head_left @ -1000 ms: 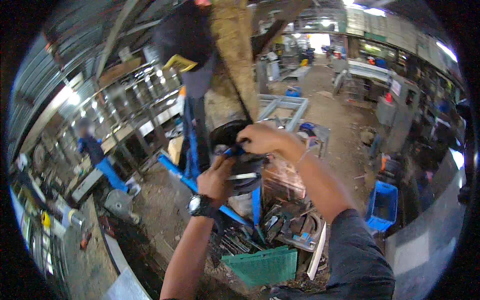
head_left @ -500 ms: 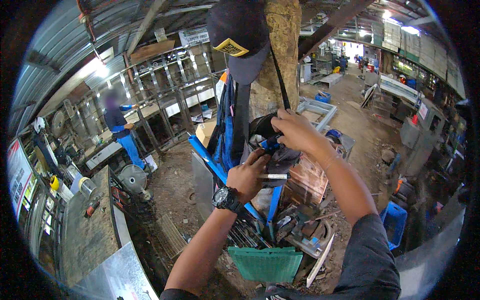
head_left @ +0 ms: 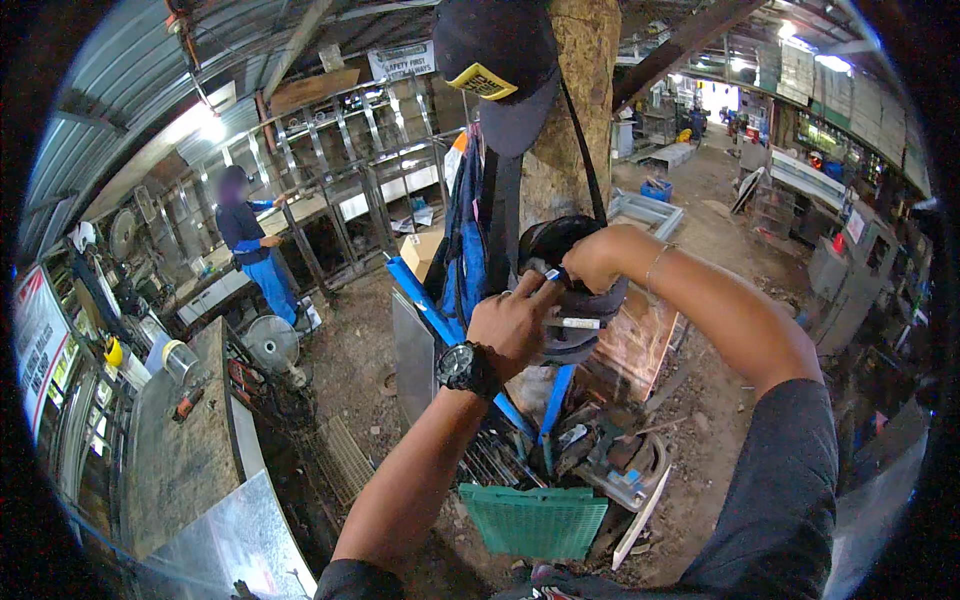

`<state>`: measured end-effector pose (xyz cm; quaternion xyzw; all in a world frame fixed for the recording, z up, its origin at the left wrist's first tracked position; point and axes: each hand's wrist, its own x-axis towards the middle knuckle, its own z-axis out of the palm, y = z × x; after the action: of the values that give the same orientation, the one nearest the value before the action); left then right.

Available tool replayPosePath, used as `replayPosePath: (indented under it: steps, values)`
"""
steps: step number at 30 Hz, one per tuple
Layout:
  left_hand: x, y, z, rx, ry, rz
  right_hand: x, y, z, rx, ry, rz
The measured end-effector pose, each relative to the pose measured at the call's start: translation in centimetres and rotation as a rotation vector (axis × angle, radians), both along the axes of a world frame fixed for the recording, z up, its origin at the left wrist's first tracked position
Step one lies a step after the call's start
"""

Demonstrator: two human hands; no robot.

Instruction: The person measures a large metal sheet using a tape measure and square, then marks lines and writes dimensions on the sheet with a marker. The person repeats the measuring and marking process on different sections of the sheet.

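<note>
A dark bag (head_left: 572,350) hangs by a black strap (head_left: 580,140) from a wooden post (head_left: 567,110), its mouth open towards me. My left hand (head_left: 513,325) is closed at the bag's near side, with a white pen-like stick (head_left: 577,323) jutting out from its fingers. By those fingertips shows a small blue and white item (head_left: 552,275), partly hidden; whether it is held I cannot tell. My right hand (head_left: 597,260) reaches down into the bag's mouth, its fingertips out of sight.
Above the bag hangs a dark cap (head_left: 497,50). Blue tubes (head_left: 425,300) lean beside the post, with a green plastic crate (head_left: 535,520) below. A workbench (head_left: 180,450) and a fan (head_left: 271,342) are at left. Another person (head_left: 250,235) stands at the far-left racks.
My right hand has gone from the bag's upper rim down into its mouth, its elbow swinging outward. My left hand keeps the white stick, beside the bag. The view has shifted slightly.
</note>
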<state>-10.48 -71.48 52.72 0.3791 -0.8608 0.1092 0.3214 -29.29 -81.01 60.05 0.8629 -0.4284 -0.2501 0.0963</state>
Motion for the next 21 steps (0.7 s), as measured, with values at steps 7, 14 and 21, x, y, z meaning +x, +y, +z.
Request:
replayPosePath:
  steps: [7,14,21]
  values:
    - [0.5,0.2,-0.6,0.089,0.063,0.049,-0.1,1.2,-0.3,-0.133,-0.095,0.121]
    - [0.9,-0.5,-0.6,0.078,0.281,-0.012,-3.2,2.7,0.2,-0.263,-0.791,0.401]
    - [1.7,1.3,-1.0,0.089,0.525,-0.029,-2.4,9.3,5.2,-1.063,-1.41,0.257]
